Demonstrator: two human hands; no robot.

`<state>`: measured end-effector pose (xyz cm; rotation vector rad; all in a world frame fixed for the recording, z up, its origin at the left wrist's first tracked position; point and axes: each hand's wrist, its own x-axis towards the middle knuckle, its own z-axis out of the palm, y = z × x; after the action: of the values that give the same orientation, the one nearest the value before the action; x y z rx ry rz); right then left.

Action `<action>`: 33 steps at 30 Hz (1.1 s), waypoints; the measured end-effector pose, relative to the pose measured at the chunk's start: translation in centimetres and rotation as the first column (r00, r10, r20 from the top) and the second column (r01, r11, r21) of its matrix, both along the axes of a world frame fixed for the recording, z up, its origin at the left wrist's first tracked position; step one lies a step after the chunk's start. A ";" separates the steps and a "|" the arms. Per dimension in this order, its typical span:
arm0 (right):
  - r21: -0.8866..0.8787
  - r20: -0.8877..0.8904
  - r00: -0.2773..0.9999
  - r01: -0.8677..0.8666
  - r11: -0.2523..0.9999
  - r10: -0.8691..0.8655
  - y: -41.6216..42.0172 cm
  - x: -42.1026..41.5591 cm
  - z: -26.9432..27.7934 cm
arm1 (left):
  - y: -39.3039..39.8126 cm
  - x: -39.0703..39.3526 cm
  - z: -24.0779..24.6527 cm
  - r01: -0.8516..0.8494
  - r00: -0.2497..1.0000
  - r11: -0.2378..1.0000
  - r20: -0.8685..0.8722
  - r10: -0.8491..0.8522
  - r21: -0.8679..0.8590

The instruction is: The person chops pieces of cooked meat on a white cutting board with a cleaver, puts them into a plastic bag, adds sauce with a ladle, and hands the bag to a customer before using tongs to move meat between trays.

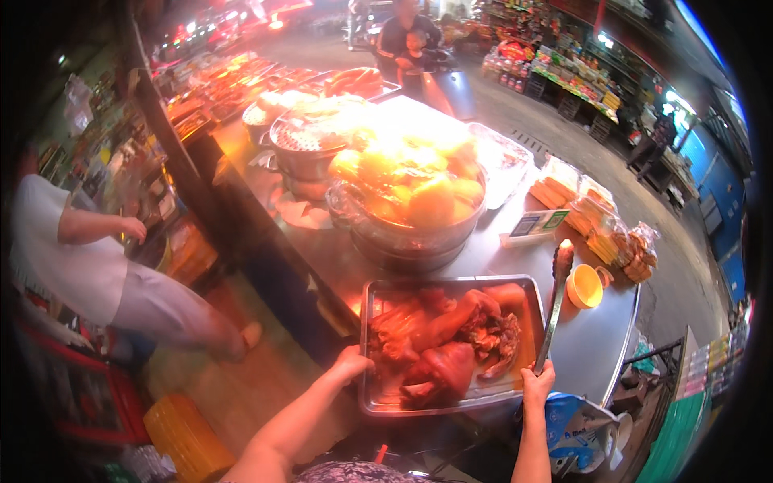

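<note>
A rectangular metal tray [453, 409] of glossy reddish-brown cooked meat pieces [447, 362] lies low in front of me, at the near end of a metal-topped stall table. My left hand [353, 364] grips the tray's left rim, thumb over the edge. In my right hand [537, 380], at the tray's right side, are metal tongs [552, 314] pointing up and away, their tips over the table. Whether the right fingers also hold the tray rim, I cannot tell. Beyond the tray stands a large round metal pot [410, 247] heaped with yellowish food under clear plastic.
A yellow cup [584, 287], a stand with printed codes [534, 228] and bagged food [604, 223] sit at the right. More pots [302, 160] and trays stand farther back. A dark post [175, 145] rises at the left, with a person [78, 253] walking beyond it.
</note>
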<state>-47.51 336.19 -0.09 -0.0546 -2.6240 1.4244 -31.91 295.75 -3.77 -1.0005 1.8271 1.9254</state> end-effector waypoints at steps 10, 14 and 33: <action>0.152 0.078 0.994 0.065 0.986 -0.078 4.1 -6.6 -6.3 | 1.0 0.6 -0.4 -0.017 1.000 0.941 0.007 0.020 -0.339; 0.185 0.078 0.996 -0.057 0.981 0.043 2.3 -6.6 -5.0 | 2.6 0.9 1.0 -0.027 0.999 0.932 0.031 0.041 -0.361; 0.312 0.058 0.998 0.001 0.950 -0.020 1.8 -1.8 2.1 | 12.4 -2.7 1.0 -0.145 0.984 0.964 -0.070 0.164 0.222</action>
<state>-49.30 337.95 2.00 -0.0752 -2.8589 1.0022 -34.62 308.17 -2.79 -1.0263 1.5798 2.2382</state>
